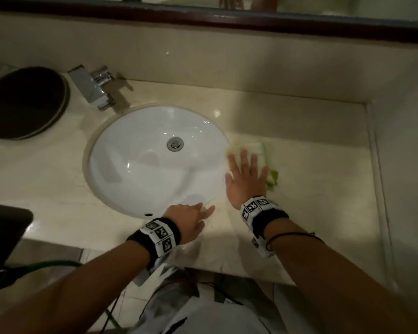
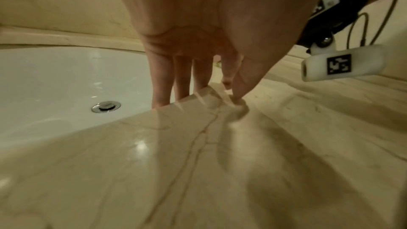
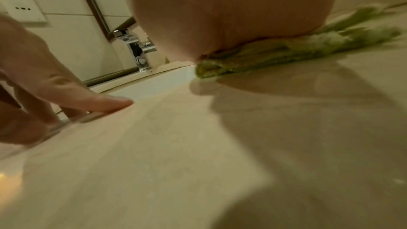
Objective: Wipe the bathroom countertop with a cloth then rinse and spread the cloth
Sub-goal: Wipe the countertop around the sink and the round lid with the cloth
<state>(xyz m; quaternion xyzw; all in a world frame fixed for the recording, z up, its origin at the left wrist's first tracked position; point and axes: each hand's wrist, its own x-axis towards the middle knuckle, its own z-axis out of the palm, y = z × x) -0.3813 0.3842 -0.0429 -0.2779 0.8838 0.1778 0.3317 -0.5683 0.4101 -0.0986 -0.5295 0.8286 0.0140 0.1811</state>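
Green cloth lay on tabletop beside sink, flat right hand pressing it; left hand released, braced at rim; bunched cloth could slide into basin

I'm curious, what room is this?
Most likely a bathroom: a white sink set in a stone countertop, a shiny tap behind it, and a mirror on the wall.

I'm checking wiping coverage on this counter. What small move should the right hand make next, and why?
Probably sweep the cloth away from the sink toward the far right of the countertop. The right hand presses it flat just beside the basin rim, and that stretch lies beyond it. The left hand only rests at the rim.
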